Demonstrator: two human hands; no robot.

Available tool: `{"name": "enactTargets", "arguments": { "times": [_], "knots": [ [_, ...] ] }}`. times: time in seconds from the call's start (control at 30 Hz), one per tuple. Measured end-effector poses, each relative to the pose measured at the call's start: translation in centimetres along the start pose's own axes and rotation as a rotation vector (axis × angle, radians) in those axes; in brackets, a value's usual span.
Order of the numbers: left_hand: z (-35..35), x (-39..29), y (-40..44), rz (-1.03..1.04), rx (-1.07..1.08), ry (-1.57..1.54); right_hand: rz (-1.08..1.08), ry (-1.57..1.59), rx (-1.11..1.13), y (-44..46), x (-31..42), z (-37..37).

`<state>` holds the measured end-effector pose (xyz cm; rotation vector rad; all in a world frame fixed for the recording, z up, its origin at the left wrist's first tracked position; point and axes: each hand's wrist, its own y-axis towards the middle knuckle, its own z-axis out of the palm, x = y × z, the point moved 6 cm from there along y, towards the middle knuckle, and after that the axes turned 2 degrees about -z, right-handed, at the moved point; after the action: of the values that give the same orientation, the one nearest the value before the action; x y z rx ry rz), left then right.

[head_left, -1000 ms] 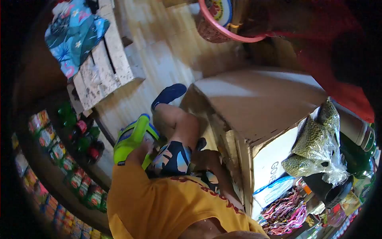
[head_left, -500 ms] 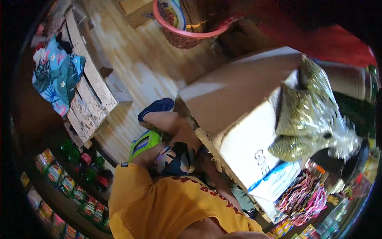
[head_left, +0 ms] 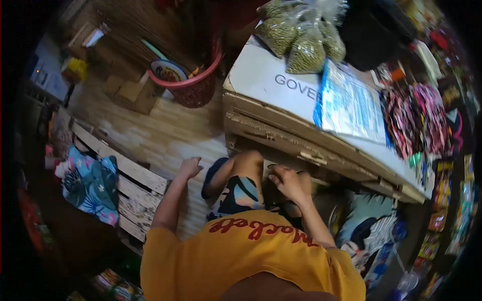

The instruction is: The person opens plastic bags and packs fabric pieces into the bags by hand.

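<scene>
My left hand [head_left: 191, 168] is held out over the wooden floor [head_left: 150, 125], left of my bent knee. Its fingers are apart and hold nothing. On the other side of the knee is my right hand [head_left: 287, 183], with fingers loosely bent and apart and nothing seen in them. It is near the front of a wooden cabinet [head_left: 351, 168]. Between the hands are my patterned shorts [head_left: 243, 193]. A dark sock [head_left: 213, 175] covers one foot.
Bags of green beans [head_left: 306, 50] and a blue-white packet [head_left: 351, 108] lie on the cabinet's white top. Behind stands a pink basket [head_left: 193, 93]. At left, floral cloth [head_left: 93, 183] covers part of a wooden slatted platform [head_left: 143, 193]. Clothes [head_left: 371, 226] lie at lower right.
The view has turned. The lime-green and blue object that was at my left hand is out of sight, and that hand is now empty. My right hand has come into clear view.
</scene>
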<state>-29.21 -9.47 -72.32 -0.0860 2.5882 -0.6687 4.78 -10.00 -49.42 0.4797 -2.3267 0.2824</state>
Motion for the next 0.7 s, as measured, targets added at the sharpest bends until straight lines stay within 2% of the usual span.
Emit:
{"name": "enactTargets", "arguments": {
  "times": [0.03, 0.07, 0.1, 0.13, 0.17, 0.2, 0.27, 0.37, 0.4, 0.5, 0.57, 0.67, 0.7],
  "knots": [
    [-3.2, -0.9, -0.6, 0.070, -0.149, -0.315, -0.059, -0.022, -0.014, -0.7, 1.5, -0.5],
    [-6.3, -1.9, -1.3, 0.127, -0.249, -0.347, -0.118, -0.045, -0.030, -1.2, 2.8, -1.3],
    [-12.0, -6.3, -4.5, 0.186, -0.343, -0.380, -0.173, -0.067, -0.045, -1.8, 4.3, -2.0],
    [-15.8, -8.7, -6.7, 0.299, -0.518, -0.333, -0.238, -0.043, -0.148, -2.3, 6.2, -3.5],
    [-19.0, -11.1, -8.9, 0.416, -0.692, -0.292, -0.180, -0.084, -0.174, -3.0, 9.4, -6.0],
    [-21.7, -14.1, -11.1, 0.499, -0.759, -0.280, -0.332, -0.075, -0.282, -3.2, 9.6, -7.1],
    [-25.7, -20.5, -15.7, 0.710, -0.866, -0.230, -0.481, -0.156, -0.458, -4.4, 12.2, -11.3],
    [-27.3, -29.1, -19.8, 1.039, -0.931, -0.102, -0.379, -0.099, -0.724, -6.3, 12.8, -16.5],
    [-27.3, -31.8, -20.6, 1.103, -0.892, -0.099, -0.417, -0.120, -0.823, -6.8, 12.6, -18.0],
    [-25.6, -39.0, -19.9, 1.292, -0.793, -0.025, -0.292, -0.530, -0.935, -7.0, 9.5, -22.6],
    [-24.2, -43.5, -19.4, 1.301, -0.772, 0.110, -0.210, -0.680, -1.035, -7.0, 7.0, -25.1],
    [-22.4, -47.8, -16.3, 1.285, -0.940, 0.217, 0.093, -0.618, -0.774, -5.2, 3.2, -25.9],
    [-22.1, -48.9, -14.7, 1.186, -0.823, 0.238, 0.046, -0.656, -0.821, -5.3, 3.1, -25.5]
  ]
}}
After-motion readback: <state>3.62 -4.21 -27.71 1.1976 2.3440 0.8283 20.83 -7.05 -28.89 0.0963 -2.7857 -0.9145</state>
